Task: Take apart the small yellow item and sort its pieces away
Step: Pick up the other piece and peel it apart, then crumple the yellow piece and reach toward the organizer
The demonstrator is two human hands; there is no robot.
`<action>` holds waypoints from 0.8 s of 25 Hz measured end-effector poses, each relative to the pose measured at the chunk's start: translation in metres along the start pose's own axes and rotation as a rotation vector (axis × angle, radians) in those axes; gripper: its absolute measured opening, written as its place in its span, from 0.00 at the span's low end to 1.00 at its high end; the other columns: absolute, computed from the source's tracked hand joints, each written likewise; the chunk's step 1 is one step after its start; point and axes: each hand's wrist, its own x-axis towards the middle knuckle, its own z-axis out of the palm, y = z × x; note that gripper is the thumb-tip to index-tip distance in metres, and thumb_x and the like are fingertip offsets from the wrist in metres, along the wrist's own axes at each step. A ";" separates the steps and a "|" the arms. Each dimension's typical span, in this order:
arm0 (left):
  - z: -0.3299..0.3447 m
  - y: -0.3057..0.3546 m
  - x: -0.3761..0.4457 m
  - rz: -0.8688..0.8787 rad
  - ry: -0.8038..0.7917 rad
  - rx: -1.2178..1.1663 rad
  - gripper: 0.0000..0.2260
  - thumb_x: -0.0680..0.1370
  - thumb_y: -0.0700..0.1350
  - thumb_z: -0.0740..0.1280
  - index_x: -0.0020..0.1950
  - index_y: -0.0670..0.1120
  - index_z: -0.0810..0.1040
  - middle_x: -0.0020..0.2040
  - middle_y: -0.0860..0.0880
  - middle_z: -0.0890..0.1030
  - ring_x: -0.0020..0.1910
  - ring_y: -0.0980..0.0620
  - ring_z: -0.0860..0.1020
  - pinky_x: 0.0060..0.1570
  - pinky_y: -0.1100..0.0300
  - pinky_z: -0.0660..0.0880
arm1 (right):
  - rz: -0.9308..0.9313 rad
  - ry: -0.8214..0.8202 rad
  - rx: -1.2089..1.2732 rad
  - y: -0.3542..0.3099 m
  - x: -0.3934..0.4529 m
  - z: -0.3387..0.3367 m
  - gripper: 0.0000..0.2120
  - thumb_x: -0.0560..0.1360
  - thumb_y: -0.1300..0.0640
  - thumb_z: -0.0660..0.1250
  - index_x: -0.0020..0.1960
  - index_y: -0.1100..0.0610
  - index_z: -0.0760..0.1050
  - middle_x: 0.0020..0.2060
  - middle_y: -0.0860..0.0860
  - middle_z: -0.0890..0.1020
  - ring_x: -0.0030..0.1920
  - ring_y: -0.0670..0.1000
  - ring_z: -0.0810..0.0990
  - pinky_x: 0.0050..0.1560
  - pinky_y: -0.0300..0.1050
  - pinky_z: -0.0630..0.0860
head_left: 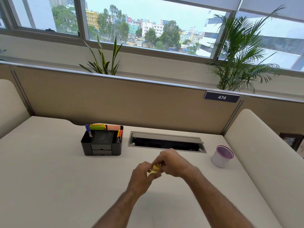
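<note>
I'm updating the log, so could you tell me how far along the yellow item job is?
Early stage. Nothing looks sorted yet. Both the left hand and right hand grip the small yellow item above the desk, apparently working it apart. Its pieces still have to go away, perhaps into the black organizer.

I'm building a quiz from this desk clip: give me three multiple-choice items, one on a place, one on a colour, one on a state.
1. Where is the black plastic desk organizer?
A left of the recessed grey cable hatch
B right of it
C on the windowsill

2. Rim colour of the white mesh cup?
A green
B purple
C red

3. The small yellow item is:
A lying on the desk
B in the cup
C held by both hands

A: it stands left of the hatch.
B: purple edge.
C: left hand and right hand grip it.
</note>
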 end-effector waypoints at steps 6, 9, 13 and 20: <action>0.004 0.001 0.000 0.022 0.088 0.058 0.11 0.73 0.50 0.74 0.52 0.48 0.82 0.44 0.51 0.82 0.42 0.54 0.77 0.43 0.56 0.80 | 0.023 0.023 0.001 -0.002 0.002 0.002 0.12 0.71 0.61 0.76 0.53 0.51 0.85 0.44 0.49 0.85 0.42 0.47 0.80 0.41 0.43 0.82; 0.003 -0.002 0.000 0.022 0.091 0.057 0.10 0.73 0.50 0.74 0.51 0.47 0.82 0.44 0.50 0.82 0.42 0.54 0.77 0.42 0.55 0.80 | 0.036 0.031 0.008 -0.003 0.004 0.006 0.12 0.72 0.60 0.76 0.54 0.52 0.85 0.45 0.49 0.85 0.43 0.47 0.80 0.41 0.39 0.80; 0.000 -0.009 0.000 0.010 0.083 0.041 0.10 0.73 0.48 0.74 0.51 0.47 0.82 0.44 0.51 0.81 0.42 0.54 0.77 0.42 0.54 0.80 | 0.037 0.034 0.002 -0.007 0.007 0.013 0.12 0.72 0.59 0.75 0.55 0.53 0.84 0.46 0.50 0.85 0.43 0.47 0.79 0.42 0.39 0.79; -0.016 -0.032 0.000 -0.047 0.100 0.109 0.15 0.72 0.52 0.74 0.57 0.49 0.80 0.53 0.50 0.83 0.50 0.52 0.77 0.49 0.54 0.78 | 0.043 0.030 -0.006 -0.021 0.025 0.033 0.15 0.73 0.61 0.74 0.59 0.53 0.82 0.52 0.51 0.84 0.48 0.50 0.80 0.49 0.44 0.81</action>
